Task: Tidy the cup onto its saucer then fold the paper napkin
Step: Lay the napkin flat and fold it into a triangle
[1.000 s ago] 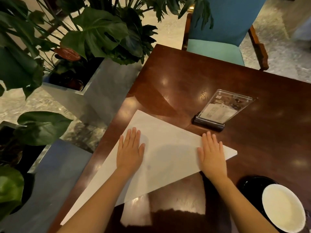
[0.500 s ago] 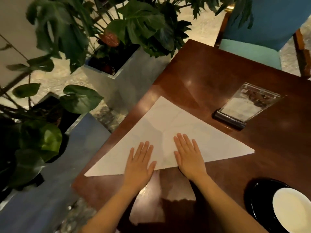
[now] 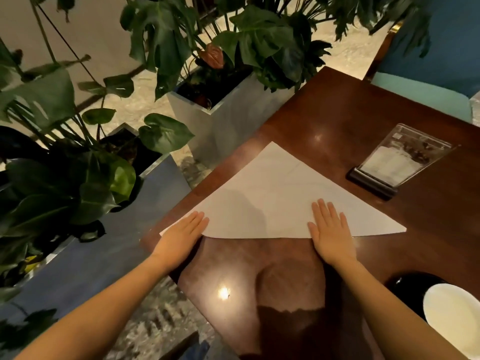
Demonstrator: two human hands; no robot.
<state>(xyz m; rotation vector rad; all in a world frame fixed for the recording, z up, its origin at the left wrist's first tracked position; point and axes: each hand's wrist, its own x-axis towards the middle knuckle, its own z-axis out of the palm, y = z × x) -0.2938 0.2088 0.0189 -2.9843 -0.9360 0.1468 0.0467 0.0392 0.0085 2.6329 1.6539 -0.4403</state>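
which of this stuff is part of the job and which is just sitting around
Job: napkin, left hand and right hand flat on it, cup, saucer.

Lying about: sign stand, plants, chair.

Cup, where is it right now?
Head view, bottom right corner: the cup sits on its black saucer, nearer than and right of the right hand.

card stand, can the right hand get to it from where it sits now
Probably yes. The right hand lies flat on the napkin, holding nothing, and only napkin and bare table lie between it and the card stand beyond.
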